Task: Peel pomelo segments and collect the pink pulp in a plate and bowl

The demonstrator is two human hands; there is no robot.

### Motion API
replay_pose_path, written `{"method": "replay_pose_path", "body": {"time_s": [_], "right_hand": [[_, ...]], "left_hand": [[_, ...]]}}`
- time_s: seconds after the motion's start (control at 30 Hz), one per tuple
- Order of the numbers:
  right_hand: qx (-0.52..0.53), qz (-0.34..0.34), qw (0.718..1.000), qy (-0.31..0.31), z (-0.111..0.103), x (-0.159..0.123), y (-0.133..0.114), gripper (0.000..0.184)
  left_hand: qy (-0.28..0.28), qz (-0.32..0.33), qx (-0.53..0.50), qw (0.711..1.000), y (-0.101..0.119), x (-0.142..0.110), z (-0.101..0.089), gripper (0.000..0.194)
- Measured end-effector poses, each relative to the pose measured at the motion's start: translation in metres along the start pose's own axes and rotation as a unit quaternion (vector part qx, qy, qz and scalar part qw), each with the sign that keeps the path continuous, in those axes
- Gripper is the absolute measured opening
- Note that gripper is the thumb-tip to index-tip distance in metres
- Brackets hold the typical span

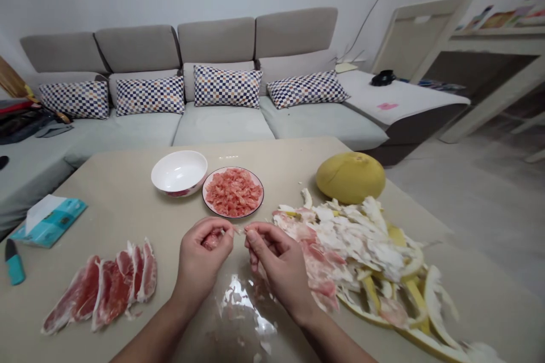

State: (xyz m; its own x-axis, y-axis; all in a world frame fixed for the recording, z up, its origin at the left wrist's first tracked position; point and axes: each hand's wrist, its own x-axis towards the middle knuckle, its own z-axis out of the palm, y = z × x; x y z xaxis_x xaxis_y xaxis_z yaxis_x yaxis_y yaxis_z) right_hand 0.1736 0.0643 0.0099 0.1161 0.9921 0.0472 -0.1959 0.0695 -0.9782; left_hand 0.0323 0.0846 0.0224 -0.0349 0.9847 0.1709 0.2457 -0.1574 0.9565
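My left hand (205, 252) is closed around a piece of pink pomelo flesh (212, 240), partly hidden by the fingers. Close beside it, my right hand (279, 261) pinches a tiny pale shred between thumb and forefinger. Just beyond both hands, a dark-rimmed plate (206, 204) bears a heap of peeled pomelo pulp (234, 190). Several pomelo segments (113, 289), still in whitish membrane, lie in a row at the left. To the right spreads a pile of white pith and yellow peel (361, 244).
An uncut pomelo (351, 177) sits behind the peel pile. A white bowl (179, 172) stands left of the plate. At the far left are a tissue pack (63, 218) and a teal-handled knife (15, 266). Beyond the table (289, 159) is a grey sofa (225, 125).
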Motion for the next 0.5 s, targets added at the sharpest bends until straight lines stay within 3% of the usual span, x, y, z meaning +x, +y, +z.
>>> {"method": "replay_pose_path", "body": {"time_s": [0.1, 0.2, 0.3, 0.37, 0.5], "right_hand": [[0.000, 0.017, 1.000, -0.002, -0.005, 0.003, 0.000, 0.029], [-0.046, -0.004, 0.999, -0.023, -0.014, 0.024, -0.003, 0.028], [-0.164, -0.078, 0.982, -0.044, -0.022, 0.067, -0.006, 0.022], [-0.297, -0.129, 0.944, -0.066, -0.023, 0.101, -0.006, 0.019], [-0.369, -0.143, 0.915, -0.082, -0.017, 0.152, -0.004, 0.016]], "left_hand": [[0.030, -0.043, -0.036, 0.998, -0.005, 0.000, 0.001, 0.018], [0.003, -0.078, -0.071, 0.994, -0.008, 0.004, -0.001, 0.024], [-0.006, -0.097, -0.094, 0.991, -0.011, 0.009, -0.003, 0.031], [-0.005, -0.099, -0.106, 0.989, -0.014, 0.012, -0.005, 0.033], [-0.010, -0.103, -0.120, 0.987, -0.018, 0.017, -0.009, 0.033]]}}
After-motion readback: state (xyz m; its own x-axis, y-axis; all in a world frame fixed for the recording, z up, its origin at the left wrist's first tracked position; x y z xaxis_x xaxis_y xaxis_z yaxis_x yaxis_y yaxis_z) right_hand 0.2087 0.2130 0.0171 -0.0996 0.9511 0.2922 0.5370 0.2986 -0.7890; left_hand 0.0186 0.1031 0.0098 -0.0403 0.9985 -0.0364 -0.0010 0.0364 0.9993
